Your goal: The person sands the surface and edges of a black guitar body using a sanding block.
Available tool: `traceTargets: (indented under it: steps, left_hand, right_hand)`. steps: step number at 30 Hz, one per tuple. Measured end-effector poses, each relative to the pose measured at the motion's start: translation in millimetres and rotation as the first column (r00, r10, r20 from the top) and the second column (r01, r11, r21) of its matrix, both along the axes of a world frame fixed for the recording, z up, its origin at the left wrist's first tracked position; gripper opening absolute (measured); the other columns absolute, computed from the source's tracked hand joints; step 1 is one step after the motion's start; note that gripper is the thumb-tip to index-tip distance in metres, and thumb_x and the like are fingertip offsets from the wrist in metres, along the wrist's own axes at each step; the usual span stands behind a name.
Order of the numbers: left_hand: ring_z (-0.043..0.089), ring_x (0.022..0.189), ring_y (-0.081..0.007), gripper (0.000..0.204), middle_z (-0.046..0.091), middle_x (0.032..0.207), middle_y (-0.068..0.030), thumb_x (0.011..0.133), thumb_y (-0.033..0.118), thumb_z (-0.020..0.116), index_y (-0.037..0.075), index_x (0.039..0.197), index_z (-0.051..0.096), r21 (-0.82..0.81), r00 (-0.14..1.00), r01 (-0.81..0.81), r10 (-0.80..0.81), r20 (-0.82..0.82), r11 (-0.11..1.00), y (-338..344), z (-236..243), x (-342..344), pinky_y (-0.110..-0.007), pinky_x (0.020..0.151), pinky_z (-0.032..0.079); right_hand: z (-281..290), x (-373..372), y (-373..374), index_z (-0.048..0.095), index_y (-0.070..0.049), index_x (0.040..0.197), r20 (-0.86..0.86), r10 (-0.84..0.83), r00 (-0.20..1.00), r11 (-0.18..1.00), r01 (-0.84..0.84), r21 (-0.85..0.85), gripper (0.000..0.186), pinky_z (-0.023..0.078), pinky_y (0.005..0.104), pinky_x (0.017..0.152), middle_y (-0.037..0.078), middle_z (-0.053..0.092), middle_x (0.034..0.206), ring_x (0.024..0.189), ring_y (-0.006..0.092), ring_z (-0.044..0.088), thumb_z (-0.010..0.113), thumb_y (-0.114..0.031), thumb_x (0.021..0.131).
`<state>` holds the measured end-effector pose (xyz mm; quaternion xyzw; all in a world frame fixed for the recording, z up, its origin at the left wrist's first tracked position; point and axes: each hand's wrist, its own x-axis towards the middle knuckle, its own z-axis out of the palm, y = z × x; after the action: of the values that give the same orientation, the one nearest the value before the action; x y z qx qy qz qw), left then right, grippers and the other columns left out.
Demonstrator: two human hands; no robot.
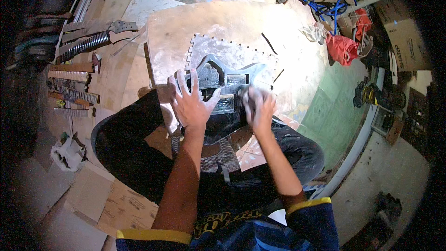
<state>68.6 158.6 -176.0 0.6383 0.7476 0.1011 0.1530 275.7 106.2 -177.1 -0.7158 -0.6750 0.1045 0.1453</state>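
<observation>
A grey-black electric guitar body (213, 60) with pointed horns and cut-out cavities lies in front of me, over a whitish foam mat (223, 46) with jigsaw edges. My left hand (189, 100) is open, fingers spread, pressing on the body's left side. Along its right side is my right hand (260, 104), blurred by motion. Its fingers are curled, and a dark patch shows under them; what they hold, if anything, I cannot make out. Pale dust coats both hands. The body's lower end reaches toward my crossed legs (125, 135).
A pale board (167, 18) lies beneath the mat. Left of it are several guitar necks (69, 75) and a ribbed black tube (88, 45). Blue cable (332, 7), a red bag (343, 49) and cardboard boxes (399, 42) crowd the far right. A white pipe (353, 153) runs along the right.
</observation>
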Motion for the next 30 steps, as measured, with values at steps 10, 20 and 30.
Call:
traceTargets:
  steps: [10,20,30]
  left_hand:
    - [0.029,0.15,-0.0444,0.096,0.036,0.16,-0.0204,0.078,0.064,0.077,0.017,0.155,0.045,-0.026,0.998,0.005,-0.007,-0.058,1.0,1,-3,0,-0.059,0.114,0.036]
    - [0.033,0.148,-0.0456,0.099,0.032,0.163,-0.0203,0.078,0.062,0.077,0.021,0.159,0.039,-0.085,0.999,-0.03,0.031,0.014,0.996,1,-2,-1,-0.061,0.112,0.038]
    - [0.03,0.147,-0.0505,0.095,0.037,0.159,-0.0262,0.078,0.061,0.078,0.01,0.152,0.049,0.166,0.992,0.099,-0.083,-0.099,0.981,-5,-15,2,-0.064,0.116,0.03]
  right_hand:
    - [-2,-7,48,0.065,-0.018,0.131,0.05,-0.181,0.982,0.984,0.18,0.015,0.042,0.042,0.0582,0.098,0.022,0.057,0.123,0.116,0.0423,0.053,0.075,-0.024,0.09]
    - [-7,7,58,0.065,-0.016,0.133,0.038,-0.117,0.992,0.993,0.116,0.021,0.043,0.044,0.0555,0.096,0.024,0.057,0.122,0.113,0.0436,0.055,0.072,-0.024,0.092]
    - [54,116,38,0.059,0.006,0.132,-0.434,-0.31,0.846,0.915,0.389,0.104,0.052,0.046,0.0447,0.105,0.026,0.064,0.128,0.121,0.0356,0.062,0.078,-0.012,0.088]
